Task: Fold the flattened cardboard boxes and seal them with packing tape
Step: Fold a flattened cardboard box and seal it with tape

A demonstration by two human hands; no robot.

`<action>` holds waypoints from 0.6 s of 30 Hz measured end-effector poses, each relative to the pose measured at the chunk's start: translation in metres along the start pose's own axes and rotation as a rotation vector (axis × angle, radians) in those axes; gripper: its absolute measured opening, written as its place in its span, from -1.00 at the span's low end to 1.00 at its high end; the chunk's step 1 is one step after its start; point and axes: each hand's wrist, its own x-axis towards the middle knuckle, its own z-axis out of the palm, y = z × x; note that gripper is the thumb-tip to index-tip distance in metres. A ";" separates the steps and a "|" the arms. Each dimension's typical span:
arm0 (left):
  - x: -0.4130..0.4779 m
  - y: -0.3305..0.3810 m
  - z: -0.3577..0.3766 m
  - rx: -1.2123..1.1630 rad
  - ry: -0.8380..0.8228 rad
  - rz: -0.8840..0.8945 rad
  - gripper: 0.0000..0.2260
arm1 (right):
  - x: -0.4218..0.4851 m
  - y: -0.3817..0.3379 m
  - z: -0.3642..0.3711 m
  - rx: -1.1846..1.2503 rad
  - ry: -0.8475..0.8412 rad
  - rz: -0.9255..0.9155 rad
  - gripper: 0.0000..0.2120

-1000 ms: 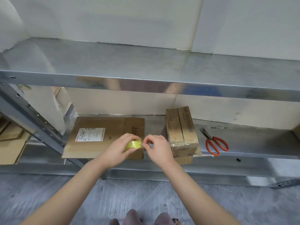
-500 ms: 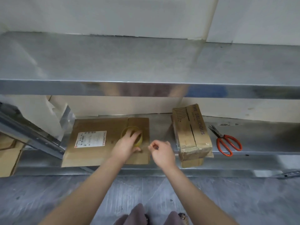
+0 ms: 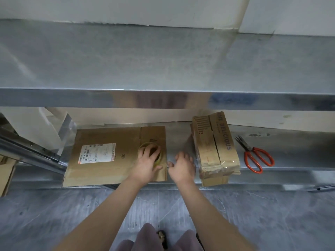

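Observation:
A flattened cardboard box (image 3: pixel 101 167) with a white shipping label lies on the lower metal shelf (image 3: pixel 299 153). A yellowish roll of clear packing tape (image 3: pixel 143 145) lies flat on its right part. My left hand (image 3: pixel 146 162) holds the roll, fingers in its hole and thumb on the outer rim. My right hand (image 3: pixel 183 167) hovers just right of the flat box above the shelf's front edge; its fingers are loosely curled and nothing shows in them. A folded, taped box (image 3: pixel 215 147) printed "THE DELICIOUS" stands to the right of that hand.
Red-handled scissors (image 3: pixel 257 158) lie on the lower shelf right of the taped box. An upper metal shelf (image 3: pixel 163 60) overhangs the work area. A slanted metal rail (image 3: pixel 30 151) and more flat cardboard (image 3: pixel 5 171) sit at the left. Grey floor lies below.
My left hand moved the tape roll forward and set it flat on the flattened box. My right hand let go of the roll and drew slightly right. The camera moved closer.

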 end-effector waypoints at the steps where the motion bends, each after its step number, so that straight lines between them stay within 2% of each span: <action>1: 0.000 0.001 -0.001 0.025 -0.018 0.000 -0.39 | 0.000 0.001 0.001 0.022 0.012 0.000 -0.69; 5: -0.005 0.002 -0.005 0.135 -0.070 0.029 -0.34 | -0.012 0.004 -0.005 0.042 0.044 -0.087 -0.65; 8: -0.024 0.005 -0.010 0.144 0.078 0.075 -0.32 | -0.043 0.007 -0.013 0.099 0.093 -0.235 -0.66; 11: -0.050 0.022 -0.016 0.172 0.192 0.142 -0.43 | -0.085 0.015 -0.024 0.018 0.157 -0.456 -0.66; 15: -0.076 0.063 -0.029 0.154 0.245 0.207 -0.47 | -0.124 0.032 -0.063 -0.134 0.348 -0.669 -0.59; 18: -0.084 0.098 -0.030 0.131 0.255 0.235 -0.48 | -0.126 0.059 -0.095 -0.142 0.438 -0.696 -0.58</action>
